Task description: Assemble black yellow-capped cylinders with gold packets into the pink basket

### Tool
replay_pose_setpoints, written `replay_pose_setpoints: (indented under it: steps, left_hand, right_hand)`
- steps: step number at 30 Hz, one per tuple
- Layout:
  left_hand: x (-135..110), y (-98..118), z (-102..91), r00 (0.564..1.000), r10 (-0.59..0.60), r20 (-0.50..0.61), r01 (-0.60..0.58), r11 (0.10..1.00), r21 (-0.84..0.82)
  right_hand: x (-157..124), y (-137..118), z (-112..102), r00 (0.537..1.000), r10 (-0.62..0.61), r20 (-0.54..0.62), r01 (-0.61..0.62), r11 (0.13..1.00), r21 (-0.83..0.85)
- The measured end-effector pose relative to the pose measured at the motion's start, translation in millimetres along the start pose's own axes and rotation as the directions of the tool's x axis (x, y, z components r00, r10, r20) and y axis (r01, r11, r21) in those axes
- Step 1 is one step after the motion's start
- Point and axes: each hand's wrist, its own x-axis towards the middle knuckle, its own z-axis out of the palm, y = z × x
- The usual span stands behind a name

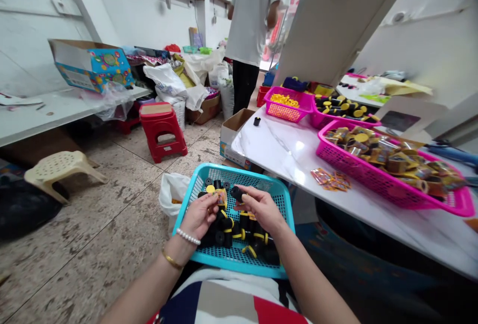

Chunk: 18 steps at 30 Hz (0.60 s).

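My left hand [201, 214] is closed in a pinch over the turquoise basket [290, 214], its fingers on a small orange-yellow printed label [221, 197]. Just beyond those fingertips shows a round yellow cap [211, 189]. Close by on the right, my right hand [263, 208] grips a small black cylinder [236, 193] with a hole in its end, between thumb and fingers. Black cylinders with yellow caps [239, 232] lie loose in the basket beneath both hands. The basket rests at my lap.
To my right, a white marble-patterned table [276, 137] holds pink baskets [396, 199] and a pile of printed packets [330, 179]. A red stool [162, 130], a cream stool [61, 169] and a cardboard box [233, 127] stand on the floor. Beyond stands a person [254, 20].
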Motion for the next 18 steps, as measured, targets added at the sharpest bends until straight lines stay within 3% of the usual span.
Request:
replay_pose_setpoints:
  steps: [4, 7, 12, 15, 18]
  left_hand:
    - [-6, 0, 4.3, 0.999, 0.001, 0.042, 0.000, 1.000, -0.019]
    - [-10, 0, 6.0, 0.997, -0.004, 0.080, 0.006, 1.000, -0.018]
    - [-10, -3, 5.8, 0.997, 0.008, 0.072, -0.011, 0.999, 0.048]
    - [-11, -6, 6.4, 0.995, 0.072, 0.069, -0.079, 0.992, 0.099]
    - [-14, -7, 7.1, 0.991, 0.110, 0.077, -0.121, 0.981, 0.149]
  right_hand:
    - [1, 5, 3, 0.997, 0.049, 0.063, -0.049, 0.999, -0.003]
    - [2, 6, 3, 0.998, 0.034, 0.053, -0.022, 0.976, -0.215]
    - [0, 0, 5, 0.993, -0.114, 0.008, 0.098, 0.813, -0.574]
    - [-1, -2, 8, 0.990, -0.136, 0.047, 0.137, 0.787, -0.601]
    - [-1, 2, 9, 0.984, -0.176, -0.007, 0.142, 0.813, -0.565]
